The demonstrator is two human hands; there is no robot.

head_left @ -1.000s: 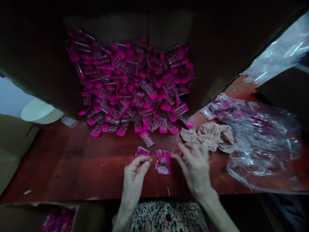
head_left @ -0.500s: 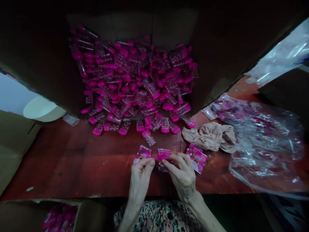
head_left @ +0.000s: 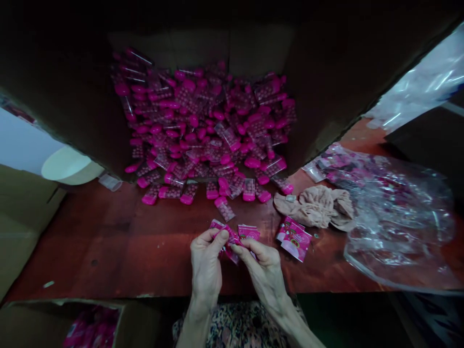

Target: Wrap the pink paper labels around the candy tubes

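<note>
My left hand [head_left: 207, 261] and my right hand [head_left: 261, 266] are close together over the front of the table. Thumb and fingers of both pinch a small pink printed wrapper [head_left: 231, 238], which is tilted and partly covered by the fingers. Just behind my right fingers lies another pink wrapper [head_left: 248, 232]. To the right of that hand is a small stack of the same wrappers [head_left: 296, 244]. One clear candy bottle [head_left: 224, 210] with a pink cap and pale balls inside rests on the table beyond my hands.
A large open carton [head_left: 319, 96] holds a heap of pink-capped candy bottles [head_left: 206, 130] that spills onto the red table [head_left: 108, 241]. On the right are a crumpled beige cloth [head_left: 319, 205] and a clear plastic bag [head_left: 402, 232]. A pale round tub [head_left: 70, 166] stands left; a lower box [head_left: 136, 319] holds pink packs.
My hands have moved slightly left. The pink wrapper between them is now lifted and tilted in both pinches, and my right hand has drawn away from the stack at right.
</note>
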